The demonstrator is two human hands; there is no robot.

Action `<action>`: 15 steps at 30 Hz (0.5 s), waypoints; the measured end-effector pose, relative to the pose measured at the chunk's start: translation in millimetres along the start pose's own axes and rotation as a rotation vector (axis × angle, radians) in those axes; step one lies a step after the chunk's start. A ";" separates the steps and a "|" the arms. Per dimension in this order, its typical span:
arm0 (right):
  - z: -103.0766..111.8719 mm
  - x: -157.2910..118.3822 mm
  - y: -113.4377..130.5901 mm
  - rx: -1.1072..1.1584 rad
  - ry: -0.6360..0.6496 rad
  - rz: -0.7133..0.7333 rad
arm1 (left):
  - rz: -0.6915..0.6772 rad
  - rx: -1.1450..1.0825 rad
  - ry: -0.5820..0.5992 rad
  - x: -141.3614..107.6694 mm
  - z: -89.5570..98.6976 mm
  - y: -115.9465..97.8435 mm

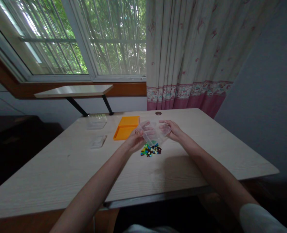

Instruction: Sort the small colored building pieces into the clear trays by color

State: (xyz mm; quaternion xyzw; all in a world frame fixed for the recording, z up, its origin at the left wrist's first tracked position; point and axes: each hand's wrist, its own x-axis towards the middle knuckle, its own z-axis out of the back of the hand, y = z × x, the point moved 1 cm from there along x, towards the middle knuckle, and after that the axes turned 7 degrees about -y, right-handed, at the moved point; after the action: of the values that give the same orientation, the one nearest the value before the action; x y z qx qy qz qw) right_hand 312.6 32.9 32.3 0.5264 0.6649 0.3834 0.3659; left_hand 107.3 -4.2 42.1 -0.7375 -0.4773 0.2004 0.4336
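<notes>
Between my two hands is a clear plastic box [151,137], tilted above the table. My left hand [139,135] is closed around its left side, thumb in front and fingers showing through the plastic. At the right side, my right hand [172,129] grips a clear part, with the index finger stretched along the top edge. Whether that part is a hinged lid or another wall of the box I cannot tell. Just below the box lies a small pile of colourful toy bricks [151,150], in brown, blue, green, yellow and white.
An open orange case [126,127] lies behind my left hand. Two more clear plastic boxes, a farther one [96,125] and a nearer one [98,142], sit at the left. A raised shelf [75,91] on black legs stands at the back left of the table [206,136].
</notes>
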 end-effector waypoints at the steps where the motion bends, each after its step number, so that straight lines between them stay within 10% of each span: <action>1: 2.1 0.6 -2.0 0.039 0.028 -0.072 | 0.013 -0.005 0.021 -1.5 -1.4 0.0; 7: 11.2 5.6 -6.1 0.093 0.095 -0.181 | 0.014 0.034 0.044 -1.9 -1.5 1.9; 15: 16.1 1.2 -1.5 -0.033 0.250 0.028 | -0.249 0.094 -0.287 12.1 13.4 8.8</action>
State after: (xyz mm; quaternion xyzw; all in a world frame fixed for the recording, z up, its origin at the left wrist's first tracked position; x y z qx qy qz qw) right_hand 326.1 35.8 23.8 0.4775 0.6914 0.4623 0.2833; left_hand 108.1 10.9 28.9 -0.6158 -0.6118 0.2703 0.4164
